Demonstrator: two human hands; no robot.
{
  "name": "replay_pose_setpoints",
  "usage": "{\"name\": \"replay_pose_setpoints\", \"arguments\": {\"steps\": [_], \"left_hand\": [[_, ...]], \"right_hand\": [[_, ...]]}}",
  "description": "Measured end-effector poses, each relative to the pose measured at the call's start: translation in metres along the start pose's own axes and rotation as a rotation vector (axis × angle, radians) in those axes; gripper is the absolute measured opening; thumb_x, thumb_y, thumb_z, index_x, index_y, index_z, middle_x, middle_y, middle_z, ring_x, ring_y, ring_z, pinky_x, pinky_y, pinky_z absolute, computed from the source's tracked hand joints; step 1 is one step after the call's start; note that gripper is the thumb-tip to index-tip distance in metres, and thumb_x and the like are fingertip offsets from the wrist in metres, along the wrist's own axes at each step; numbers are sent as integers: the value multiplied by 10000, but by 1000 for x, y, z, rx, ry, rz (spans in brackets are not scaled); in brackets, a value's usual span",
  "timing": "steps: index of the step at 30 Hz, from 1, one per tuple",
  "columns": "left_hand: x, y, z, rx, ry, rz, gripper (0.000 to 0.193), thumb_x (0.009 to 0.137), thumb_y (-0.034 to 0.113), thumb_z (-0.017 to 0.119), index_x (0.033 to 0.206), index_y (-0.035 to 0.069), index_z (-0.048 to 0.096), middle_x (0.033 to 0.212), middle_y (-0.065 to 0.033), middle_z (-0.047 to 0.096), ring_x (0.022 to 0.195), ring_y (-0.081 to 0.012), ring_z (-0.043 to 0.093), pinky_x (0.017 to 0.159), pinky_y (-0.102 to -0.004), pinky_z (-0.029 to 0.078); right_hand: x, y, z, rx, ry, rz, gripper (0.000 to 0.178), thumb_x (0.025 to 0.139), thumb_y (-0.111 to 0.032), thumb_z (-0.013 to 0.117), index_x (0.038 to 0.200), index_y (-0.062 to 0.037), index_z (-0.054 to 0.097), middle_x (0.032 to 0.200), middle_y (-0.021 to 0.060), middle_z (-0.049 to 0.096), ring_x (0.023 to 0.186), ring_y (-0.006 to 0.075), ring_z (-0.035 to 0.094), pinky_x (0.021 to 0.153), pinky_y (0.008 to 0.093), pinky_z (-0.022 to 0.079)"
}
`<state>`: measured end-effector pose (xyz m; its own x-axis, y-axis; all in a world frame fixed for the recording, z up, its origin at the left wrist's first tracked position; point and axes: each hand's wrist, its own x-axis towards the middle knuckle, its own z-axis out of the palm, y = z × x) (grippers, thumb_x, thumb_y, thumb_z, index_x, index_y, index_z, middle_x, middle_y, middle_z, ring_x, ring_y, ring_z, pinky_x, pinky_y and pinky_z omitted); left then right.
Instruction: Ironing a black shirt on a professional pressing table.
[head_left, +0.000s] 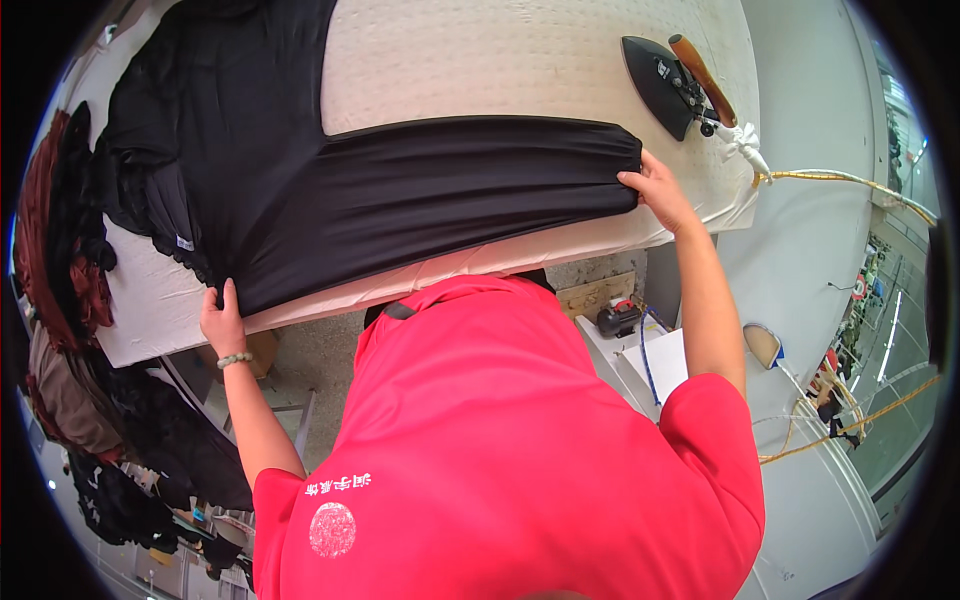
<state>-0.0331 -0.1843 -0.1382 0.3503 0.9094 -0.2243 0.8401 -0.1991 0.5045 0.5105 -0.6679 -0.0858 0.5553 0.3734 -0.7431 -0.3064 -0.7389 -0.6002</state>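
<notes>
A black garment (250,130) of smooth, stretchy-looking cloth lies spread on the padded pale board (480,65). One long tapering part, a sleeve or a leg, reaches across to the right; I cannot tell which. My right hand (658,192) pinches its narrow cuffed end, thumb on top. At the near left, my left hand (222,318), with a beaded bracelet on the wrist, grips the garment's edge by the board's front. Gathered trim and a small pale label show beside that hand. Between my hands the cloth is stretched out with long shallow folds.
A black iron (660,88) with a wooden handle rests on the board's far right, its hose (840,177) trailing rightward. Dark and rust-coloured garments (50,230) hang at the left end. Below the board stands a small red-and-black motor-like device (619,317).
</notes>
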Motion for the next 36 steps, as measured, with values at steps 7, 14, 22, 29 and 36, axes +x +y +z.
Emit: {"name": "replay_pose_setpoints", "arguments": {"steps": [7,14,22,29,36], "left_hand": [[-1,97,-6,345,256,181,332,927,247,758,1152,15,684,1084,-102,712,1008,-224,671,873,-343,526],[36,284,83,168,-96,1107,265,857,70,745,1113,57,677,1141,-124,685,1053,-297,658,877,-371,529],[72,309,81,493,-484,1148,203,773,108,784,894,69,626,915,-64,615,962,-275,615,826,-381,522],[81,313,82,444,-520,1120,165,793,110,768,858,67,623,883,-61,602,935,-274,608,791,-384,524],[89,311,80,420,-576,1053,136,827,95,741,879,62,620,874,-73,602,906,-293,605,766,-402,508]], "right_hand": [[2,15,-3,-42,309,-227,204,936,-179,708,1106,-68,699,920,-17,686,826,106,645,726,313,523],[25,-25,1,-601,422,-736,111,920,-175,716,982,-82,707,881,56,665,827,228,655,719,366,521],[25,-23,-6,-843,260,-619,110,867,-164,746,898,-86,674,903,77,630,903,296,645,762,417,527],[31,-36,-15,-756,108,-430,112,874,-134,736,919,-62,663,882,80,624,810,242,644,732,366,521],[37,-40,-12,-529,61,-392,133,895,-131,735,932,-19,672,863,92,632,768,201,625,721,334,509]]}}
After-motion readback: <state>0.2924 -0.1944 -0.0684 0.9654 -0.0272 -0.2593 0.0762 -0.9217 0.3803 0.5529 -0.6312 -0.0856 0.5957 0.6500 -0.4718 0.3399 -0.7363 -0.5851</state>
